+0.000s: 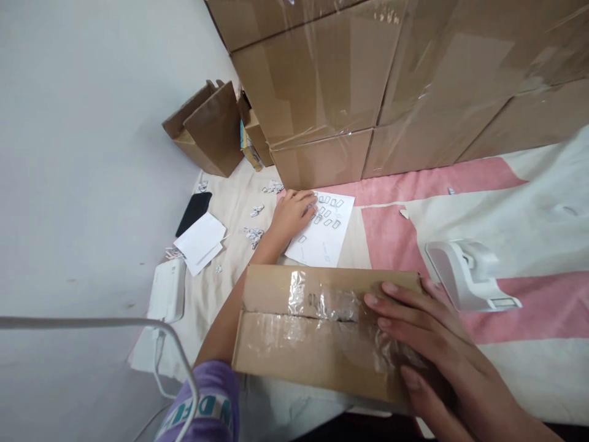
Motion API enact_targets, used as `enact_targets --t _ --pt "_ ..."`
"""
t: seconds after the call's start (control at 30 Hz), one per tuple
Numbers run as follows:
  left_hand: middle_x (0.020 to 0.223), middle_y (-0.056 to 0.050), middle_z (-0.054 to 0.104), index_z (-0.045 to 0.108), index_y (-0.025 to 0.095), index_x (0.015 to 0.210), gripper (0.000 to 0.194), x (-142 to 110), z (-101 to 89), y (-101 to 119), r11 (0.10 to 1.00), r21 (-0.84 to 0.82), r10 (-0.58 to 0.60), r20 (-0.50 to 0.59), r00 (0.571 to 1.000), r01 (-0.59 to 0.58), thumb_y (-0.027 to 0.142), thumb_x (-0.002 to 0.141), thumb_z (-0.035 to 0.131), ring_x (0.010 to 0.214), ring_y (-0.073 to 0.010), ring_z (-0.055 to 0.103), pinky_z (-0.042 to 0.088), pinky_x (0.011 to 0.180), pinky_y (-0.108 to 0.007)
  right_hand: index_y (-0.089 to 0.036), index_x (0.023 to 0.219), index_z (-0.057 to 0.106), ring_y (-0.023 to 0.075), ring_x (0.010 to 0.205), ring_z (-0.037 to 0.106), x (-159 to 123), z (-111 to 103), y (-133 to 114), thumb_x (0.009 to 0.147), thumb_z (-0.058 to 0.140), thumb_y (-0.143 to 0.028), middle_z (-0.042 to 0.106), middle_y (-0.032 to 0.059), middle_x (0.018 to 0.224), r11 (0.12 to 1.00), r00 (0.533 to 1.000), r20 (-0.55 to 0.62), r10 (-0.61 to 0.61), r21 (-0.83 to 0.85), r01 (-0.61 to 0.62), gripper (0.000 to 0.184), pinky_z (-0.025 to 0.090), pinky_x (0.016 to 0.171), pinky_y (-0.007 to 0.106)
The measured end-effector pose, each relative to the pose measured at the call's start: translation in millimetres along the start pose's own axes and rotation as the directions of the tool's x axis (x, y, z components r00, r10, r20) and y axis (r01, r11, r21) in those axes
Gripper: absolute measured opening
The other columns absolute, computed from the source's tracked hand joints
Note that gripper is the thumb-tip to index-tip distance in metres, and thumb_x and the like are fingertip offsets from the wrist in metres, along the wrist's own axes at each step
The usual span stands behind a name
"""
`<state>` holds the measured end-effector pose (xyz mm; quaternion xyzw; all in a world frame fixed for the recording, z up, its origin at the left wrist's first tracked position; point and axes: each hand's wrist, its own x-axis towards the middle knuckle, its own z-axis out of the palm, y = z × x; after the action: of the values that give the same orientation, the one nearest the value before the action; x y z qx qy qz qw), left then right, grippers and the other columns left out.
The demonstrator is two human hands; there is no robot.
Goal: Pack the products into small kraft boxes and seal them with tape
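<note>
A taped cardboard box is close in front of me, with clear tape along its seam. My right hand grips the box's right end, fingers and thumb spread over its taped face. Beyond the box, my left hand rests on a white sheet of paper, fingers stretched out and fingertips on the sheet's left part. Small dark-outlined rectangles cover the sheet; I cannot tell whether they are drawn or loose pieces. Several small piles of folded paper bits lie left of my left hand.
Large taped cartons are stacked at the back. An open cardboard box stands by the wall. A white tape dispenser is at right. On the left are white papers, a dark flat object, a white device and a cable.
</note>
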<state>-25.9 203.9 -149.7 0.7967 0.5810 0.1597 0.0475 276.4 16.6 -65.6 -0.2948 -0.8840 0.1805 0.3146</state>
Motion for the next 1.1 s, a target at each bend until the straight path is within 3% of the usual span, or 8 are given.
enact_targets --t 0.33,0.57,0.73,0.87,1.1 --pt "0.150 -0.004 0.056 0.060 0.030 0.141 0.045 -3.3 0.1 4.5 0.987 0.115 -0.119 0.031 0.992 0.115 0.045 0.104 0.039 0.132 -0.0336 0.045 0.037 0.112 -0.053 -0.018 0.136 0.054 0.0217 0.146 0.047 0.7 -0.1 1.5 0.082 0.060 -0.012 0.063 0.0074 0.144 1.000 1.000 -0.008 0.003 0.018 -0.003 0.055 0.021 0.132 0.044" --pt "0.134 -0.006 0.067 0.063 0.028 0.134 0.039 1.8 -8.0 -2.4 0.982 0.068 -0.167 -0.092 0.982 0.174 0.036 0.102 0.042 0.123 -0.0295 0.056 0.044 0.104 -0.048 -0.019 0.132 0.056 0.0198 0.145 0.049 2.6 -0.3 0.1 0.082 0.059 -0.012 0.065 0.0056 0.141 1.000 1.000 -0.030 -0.002 0.004 0.002 0.050 0.021 0.132 0.040" --pt "0.118 -0.005 0.073 0.072 0.032 0.118 0.030 23.6 -13.6 -8.1 0.986 0.108 -0.127 -0.044 0.991 0.131 0.027 0.097 0.051 0.112 -0.0281 0.064 0.050 0.093 -0.042 -0.017 0.135 0.054 0.0209 0.149 0.043 0.7 -0.2 0.7 0.083 0.059 -0.011 0.061 0.0067 0.146 1.000 1.000 0.005 0.008 0.003 -0.008 0.053 0.020 0.132 0.042" --pt "0.109 -0.002 0.077 0.075 0.035 0.106 0.025 33.9 -7.8 -5.3 0.974 0.103 -0.202 -0.004 0.979 0.202 0.030 0.097 0.052 0.102 -0.0282 0.068 0.051 0.082 -0.040 -0.018 0.134 0.055 0.0207 0.146 0.047 1.6 -1.1 0.5 0.082 0.059 -0.011 0.064 0.0065 0.142 1.000 1.000 -0.003 0.013 -0.011 -0.013 0.052 0.023 0.132 0.042" --pt "0.113 -0.005 0.076 0.069 0.030 0.110 0.032 30.5 9.3 3.3 0.971 0.090 -0.213 -0.086 0.973 0.221 0.033 0.104 0.038 0.100 -0.0268 0.070 0.049 0.084 -0.040 -0.019 0.134 0.056 0.0233 0.145 0.049 0.6 -1.7 -0.5 0.082 0.060 -0.012 0.065 0.0078 0.141 1.000 1.000 0.006 0.021 0.001 -0.021 0.053 0.027 0.130 0.048"
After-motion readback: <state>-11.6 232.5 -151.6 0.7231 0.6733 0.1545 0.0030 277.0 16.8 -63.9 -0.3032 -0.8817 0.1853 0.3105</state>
